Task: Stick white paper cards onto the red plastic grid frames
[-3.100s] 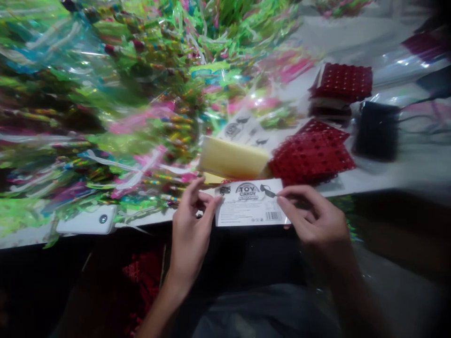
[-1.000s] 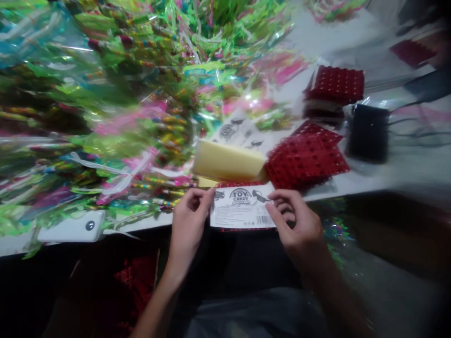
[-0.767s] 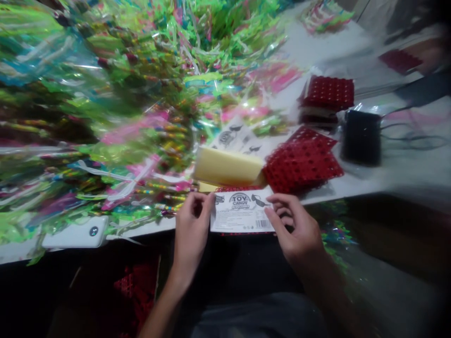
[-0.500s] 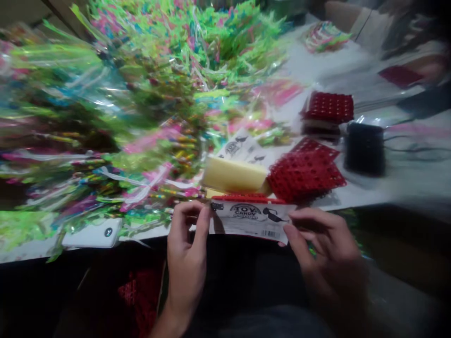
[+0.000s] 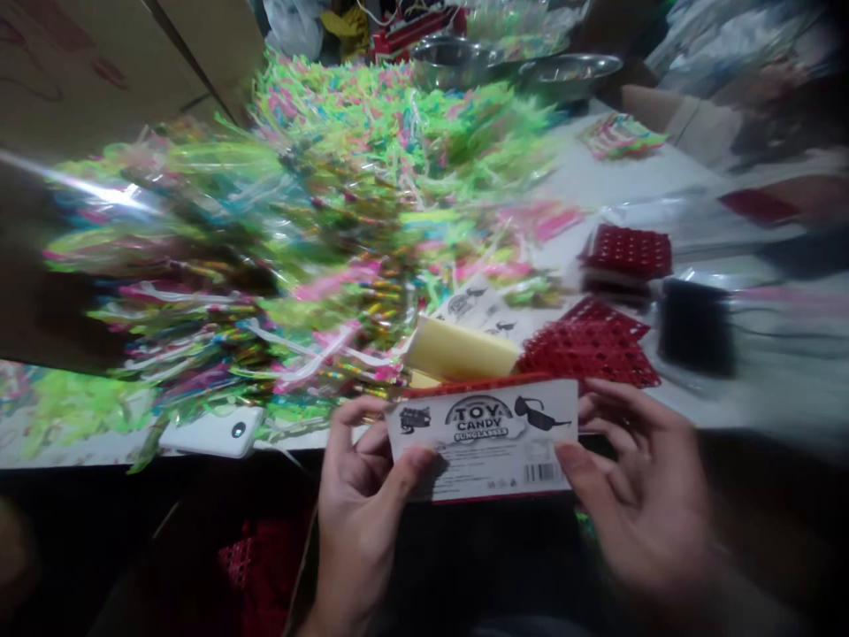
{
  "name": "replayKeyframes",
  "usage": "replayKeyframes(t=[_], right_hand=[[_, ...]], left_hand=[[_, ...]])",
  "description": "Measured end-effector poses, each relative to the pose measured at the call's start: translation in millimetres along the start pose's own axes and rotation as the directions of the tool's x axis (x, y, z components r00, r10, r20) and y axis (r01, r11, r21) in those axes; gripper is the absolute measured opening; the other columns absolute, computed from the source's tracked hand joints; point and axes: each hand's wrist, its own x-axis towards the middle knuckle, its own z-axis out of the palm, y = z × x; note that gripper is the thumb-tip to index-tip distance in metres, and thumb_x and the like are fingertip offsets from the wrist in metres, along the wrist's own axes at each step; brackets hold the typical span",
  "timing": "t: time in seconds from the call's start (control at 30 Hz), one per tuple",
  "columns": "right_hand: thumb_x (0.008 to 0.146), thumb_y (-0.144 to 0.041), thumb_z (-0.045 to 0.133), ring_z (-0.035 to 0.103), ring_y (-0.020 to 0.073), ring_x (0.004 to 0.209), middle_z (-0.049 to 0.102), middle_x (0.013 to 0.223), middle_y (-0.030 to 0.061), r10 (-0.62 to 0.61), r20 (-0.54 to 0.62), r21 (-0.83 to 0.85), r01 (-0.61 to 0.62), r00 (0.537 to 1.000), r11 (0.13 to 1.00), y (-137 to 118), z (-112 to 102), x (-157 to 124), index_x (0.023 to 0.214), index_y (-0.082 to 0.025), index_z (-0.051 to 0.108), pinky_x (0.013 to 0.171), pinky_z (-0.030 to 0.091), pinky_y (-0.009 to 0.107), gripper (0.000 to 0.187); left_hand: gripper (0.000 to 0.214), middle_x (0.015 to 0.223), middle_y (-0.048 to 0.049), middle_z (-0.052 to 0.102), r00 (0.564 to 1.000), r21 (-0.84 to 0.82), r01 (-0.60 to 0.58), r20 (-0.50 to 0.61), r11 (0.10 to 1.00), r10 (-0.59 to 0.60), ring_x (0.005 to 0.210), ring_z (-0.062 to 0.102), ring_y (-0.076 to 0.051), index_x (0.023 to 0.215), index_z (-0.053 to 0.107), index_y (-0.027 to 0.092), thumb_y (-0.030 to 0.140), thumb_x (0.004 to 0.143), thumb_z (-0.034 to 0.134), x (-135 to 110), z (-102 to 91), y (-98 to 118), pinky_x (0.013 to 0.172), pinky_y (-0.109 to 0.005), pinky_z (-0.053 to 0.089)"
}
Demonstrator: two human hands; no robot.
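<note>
Both my hands hold a white printed card [image 5: 484,438] reading "Toy Candy Sunglasses", with a red edge showing along its top. My left hand [image 5: 364,518] pinches the card's left end, thumb on the front. My right hand [image 5: 637,482] grips the right end, thumb on the front and fingers behind. Just beyond the card lies a pale yellow sponge [image 5: 459,348]. A red perforated plastic sheet [image 5: 597,354] sits beyond my right hand, partly hidden by the card.
A large heap of shiny cellophane candy packs [image 5: 298,257] fills the table's left and middle. A white power bank [image 5: 216,432] lies at the front edge. Further right are stacked red sheets [image 5: 627,255] and a black block [image 5: 696,327]. Metal bowls [image 5: 504,57] stand behind.
My hands have lifted the card toward me and spread slightly apart. The view has tilted up, bringing the metal bowls and a cardboard box into sight.
</note>
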Motion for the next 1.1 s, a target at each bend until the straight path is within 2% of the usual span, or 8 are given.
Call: replayKeyframes(t=[0.1,0.23,0.37,0.47,0.57,0.77,0.97,1.1], right_hand=[[0.101,-0.053,0.071,0.07,0.0152,0.08,0.071,0.108,0.004,0.15,0.138,0.066,-0.161,0.979,0.985,-6,3,-5,0.129,-0.028,0.065,0.064,0.061,0.021,0.038],[0.102,-0.049,0.071,0.062,0.0083,0.047,0.073,0.085,-0.002,0.186,0.194,0.178,-0.221,0.963,0.959,-15,11,-15,0.106,-0.024,0.074,0.048,0.055,0.02,0.025],[0.099,-0.019,0.071,0.081,0.0189,0.096,0.081,0.11,0.0025,-0.296,0.053,-0.086,0.3,0.954,0.95,-20,6,-12,0.112,-0.026,0.079,0.089,0.068,0.026,0.017],[0.094,-0.006,0.066,0.08,0.0208,0.111,0.082,0.123,0.0038,-0.581,0.239,-0.254,0.628,0.778,0.736,-26,-1,-7,0.12,-0.026,0.079,0.103,0.065,0.029,0.035],[0.093,-0.005,0.064,0.081,0.0202,0.111,0.083,0.119,0.0046,-0.648,0.343,-0.184,0.725,0.68,0.664,-31,-2,-2,0.12,-0.024,0.08,0.104,0.065,0.028,0.036],[0.096,-0.014,0.071,0.079,0.0198,0.116,0.083,0.122,0.0057,-0.659,0.328,0.177,0.642,0.677,0.747,-29,-1,5,0.113,-0.023,0.076,0.107,0.063,0.03,0.021],[0.095,-0.003,0.069,0.076,0.0152,0.114,0.08,0.103,-0.0004,-0.598,0.298,0.252,0.543,0.744,0.801,-24,-1,6,0.107,-0.022,0.073,0.105,0.06,0.024,0.023],[0.106,-0.031,0.066,0.066,0.0235,0.135,0.075,0.128,0.0057,-0.584,0.428,0.26,0.525,0.69,0.811,-18,-4,8,0.129,-0.026,0.069,0.121,0.053,0.039,0.024]], left_hand=[[0.066,0.096,0.0002,0.084,0.998,0.08,-0.045,-0.049,0.996,0.049,0.082,0.083,-0.022,0.144,0.053,0.033,0.031,0.088,0.089,-1,-3.4,-3,0.07,-0.027,0.071],[0.037,0.115,-0.0024,0.081,0.959,0.313,-0.279,0.039,0.908,0.281,0.106,0.08,-0.019,0.128,0.074,0.029,0.028,0.093,0.085,6,-13.6,-9,0.089,-0.022,0.067],[0.076,0.146,-0.0038,0.062,0.722,0.503,-0.643,0.145,0.577,0.677,0.109,0.072,-0.014,0.146,0.065,0.035,0.005,0.08,0.09,6,-23.8,-1,0.092,-0.019,0.063],[0.071,0.153,-0.0105,0.06,0.687,0.44,-0.726,0.484,0.529,0.542,0.117,0.074,-0.023,0.155,0.058,0.03,0.011,0.091,0.081,-1,-26.6,11,0.094,-0.029,0.065],[0.039,0.14,-0.0116,0.069,0.612,0.342,-0.771,0.63,0.537,0.478,0.13,0.068,-0.024,0.14,0.067,0.021,0.031,0.102,0.073,-3,-24.7,19,0.109,-0.03,0.058],[0.027,0.127,-0.0042,0.073,0.688,0.322,-0.704,0.528,0.633,0.497,0.118,0.07,-0.017,0.116,0.07,0.022,0.035,0.096,0.082,-3,-16.7,18,0.102,-0.025,0.057],[0.009,0.118,0.0005,0.07,0.747,0.403,-0.656,0.468,0.638,0.472,0.108,0.067,-0.01,0.094,0.069,0.023,0.022,0.099,0.076,-8,-16.9,14,0.09,-0.015,0.055],[0.016,0.123,-0.001,0.069,0.781,0.406,-0.61,0.449,0.68,0.433,0.118,0.065,-0.017,0.104,0.072,0.027,0.041,0.098,0.079,-9,-17.8,11,0.102,-0.023,0.055]])
